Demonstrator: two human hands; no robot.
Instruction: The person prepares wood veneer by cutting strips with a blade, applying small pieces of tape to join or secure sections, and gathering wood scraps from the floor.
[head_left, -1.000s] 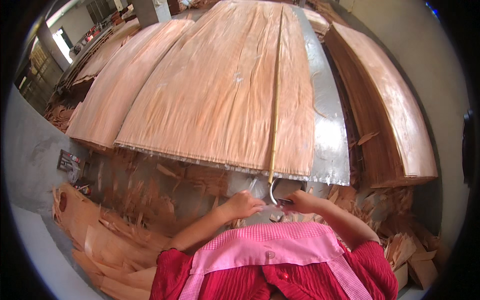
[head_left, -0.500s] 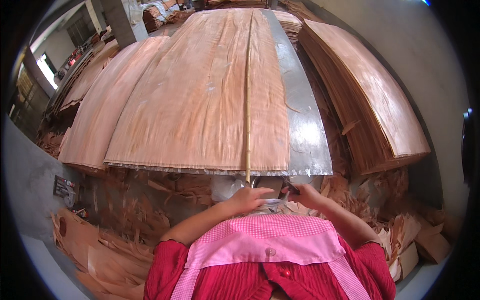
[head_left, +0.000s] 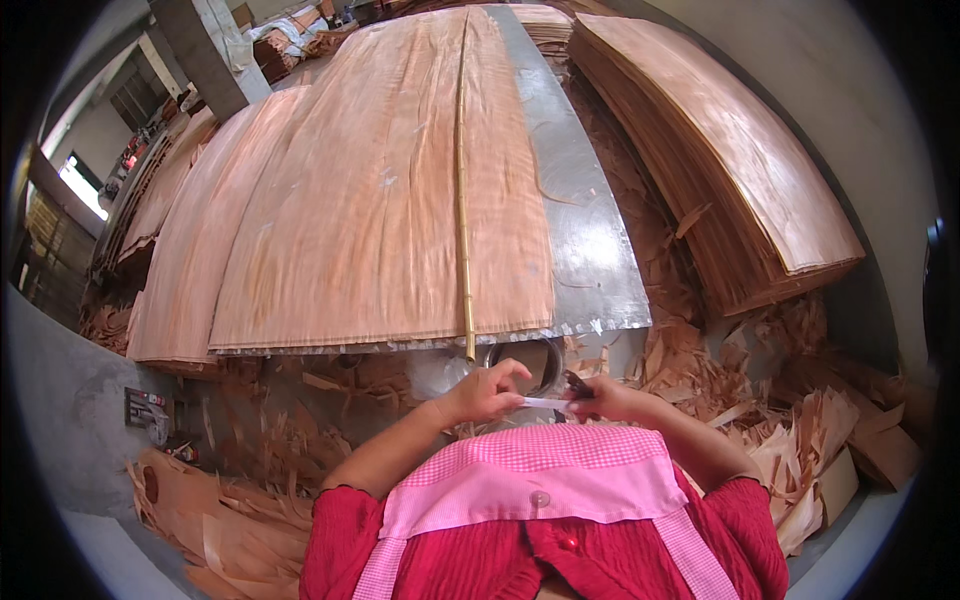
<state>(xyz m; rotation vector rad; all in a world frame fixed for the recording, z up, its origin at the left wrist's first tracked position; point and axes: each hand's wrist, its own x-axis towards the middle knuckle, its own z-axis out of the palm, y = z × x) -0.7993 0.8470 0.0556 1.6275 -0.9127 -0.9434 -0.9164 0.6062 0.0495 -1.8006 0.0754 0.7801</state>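
Observation:
My left hand (head_left: 487, 392) pinches one end of a thin white strip (head_left: 542, 402), index finger raised and bent. My right hand (head_left: 600, 398) grips a dark tool (head_left: 574, 382) and is at the strip's other end. Both hands are below the front edge of a wide stack of pinkish wood veneer (head_left: 380, 240). A long bamboo rod (head_left: 464, 250) lies along the veneer, its near tip jutting past the edge just above my left hand. A shiny grey metal sheet (head_left: 590, 270) shows along the stack's right side. Behind my hands, a round metal rimmed object (head_left: 548, 362) is partly visible.
More veneer stacks stand left (head_left: 190, 270) and right (head_left: 710, 120). Torn veneer scraps (head_left: 210, 520) cover much of the floor around me. A concrete pillar (head_left: 190, 55) rises at the back left, and grey walls bound both sides. Small items (head_left: 150, 415) sit by the left wall.
The view has shifted, moving the stack and rod leftward in the picture. My hands have risen slightly, and the white strip now shows stretched between them.

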